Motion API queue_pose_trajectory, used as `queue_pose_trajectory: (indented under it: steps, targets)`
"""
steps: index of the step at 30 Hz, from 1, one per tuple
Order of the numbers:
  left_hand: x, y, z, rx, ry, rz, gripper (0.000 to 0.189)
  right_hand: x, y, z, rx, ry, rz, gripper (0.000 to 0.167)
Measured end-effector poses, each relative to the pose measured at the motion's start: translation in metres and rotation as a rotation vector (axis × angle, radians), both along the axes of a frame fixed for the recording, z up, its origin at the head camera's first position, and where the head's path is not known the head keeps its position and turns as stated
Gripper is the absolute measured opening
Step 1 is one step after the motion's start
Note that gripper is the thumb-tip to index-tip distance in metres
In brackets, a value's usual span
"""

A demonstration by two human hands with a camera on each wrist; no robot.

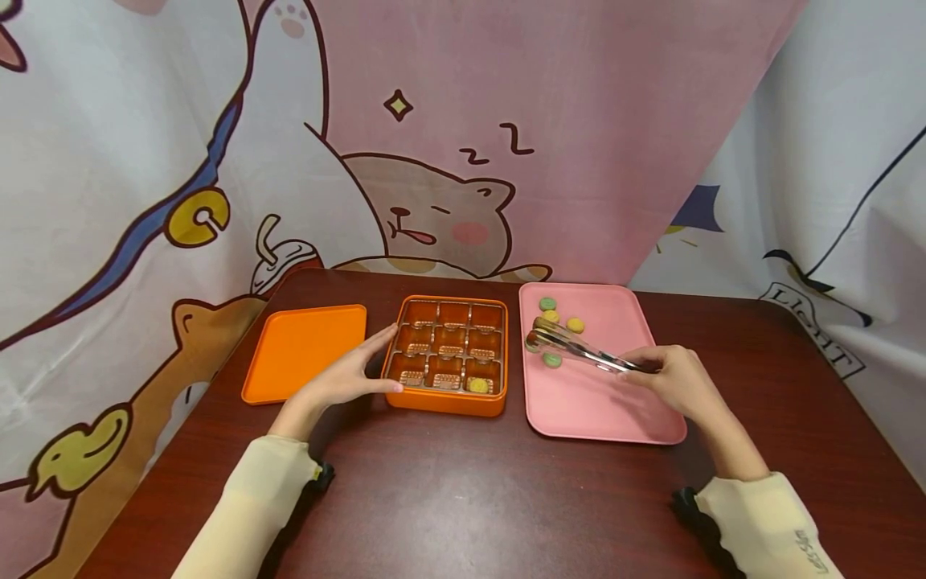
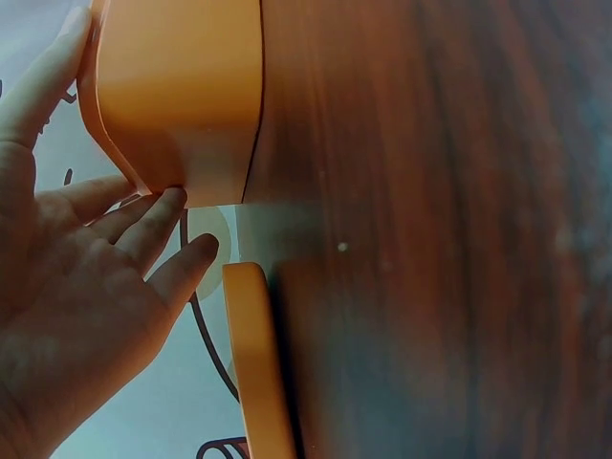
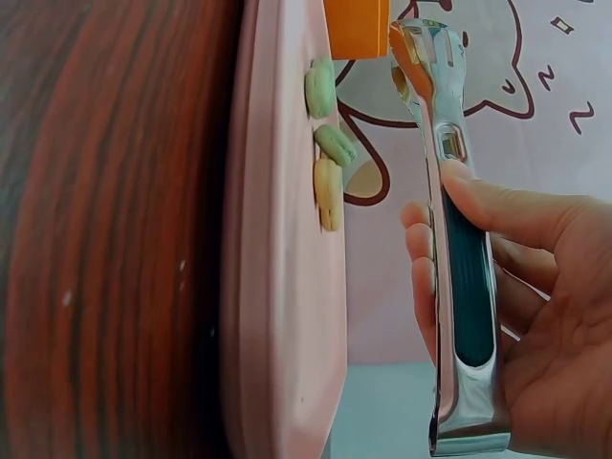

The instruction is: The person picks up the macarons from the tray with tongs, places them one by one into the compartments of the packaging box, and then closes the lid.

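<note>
My right hand point(image 1: 669, 378) grips metal tongs point(image 3: 469, 277) with dark handle inlays above the pink tray point(image 1: 600, 418). The tongs' tips hover over the tray's left part; whether they pinch anything, I cannot tell. Several small green and yellow macarons lie there, among them a green macaron point(image 1: 552, 359) and a yellow macaron point(image 1: 575, 325). With thumb and fingers spread, my left hand point(image 1: 350, 376) touches the left side and near-left corner of the orange box point(image 1: 448, 402). Inside the box is a clear divided insert; its near-right compartment holds a yellow macaron point(image 1: 479, 386).
An orange lid point(image 1: 304, 350) lies flat on the dark wooden table point(image 1: 463, 498), left of the box. Behind the table hangs a printed cartoon curtain point(image 1: 579, 145). A strip of tabletop separates the box from the pink tray.
</note>
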State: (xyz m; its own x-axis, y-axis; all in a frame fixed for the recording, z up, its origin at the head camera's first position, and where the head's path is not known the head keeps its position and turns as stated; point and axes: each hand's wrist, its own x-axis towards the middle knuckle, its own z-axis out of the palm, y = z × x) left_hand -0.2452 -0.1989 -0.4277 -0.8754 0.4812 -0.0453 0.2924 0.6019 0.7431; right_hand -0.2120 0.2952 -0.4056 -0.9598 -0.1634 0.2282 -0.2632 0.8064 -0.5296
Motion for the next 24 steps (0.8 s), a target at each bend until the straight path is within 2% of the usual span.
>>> queue_pose_trajectory:
  steps: [4, 24]
  targets:
    - [0.000, 0.000, 0.000, 0.007, -0.004, -0.004, 0.100, -0.003, -0.005, -0.001, -0.013, 0.015, 0.009, 0.021]
    - [-0.002, 0.000, -0.001, 0.021, -0.014, -0.007, 0.099, -0.012, -0.034, 0.003, -0.038, -0.050, 0.048, 0.020]
